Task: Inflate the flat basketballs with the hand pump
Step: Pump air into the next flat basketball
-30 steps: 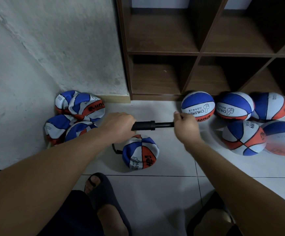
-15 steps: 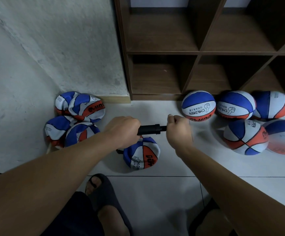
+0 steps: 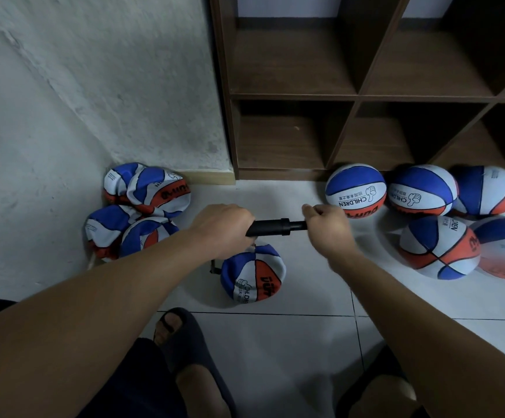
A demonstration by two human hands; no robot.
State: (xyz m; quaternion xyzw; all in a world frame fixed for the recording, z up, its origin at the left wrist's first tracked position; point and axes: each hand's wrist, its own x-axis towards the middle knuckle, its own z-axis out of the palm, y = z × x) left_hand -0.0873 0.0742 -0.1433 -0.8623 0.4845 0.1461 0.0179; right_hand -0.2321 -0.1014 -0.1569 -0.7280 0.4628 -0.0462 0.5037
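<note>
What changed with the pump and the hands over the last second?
The right hand pushed the pump handle in toward the left hand, so less of the rod shows than a second ago. Both hands kept their grip throughout. The flat ball under the pump and the balls around it stayed put.

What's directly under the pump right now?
A crumpled, flat basketball lies on the floor tiles beneath the black pump, held by the left hand and right hand. A thin hose shows beside it; its connection is hidden.
</note>
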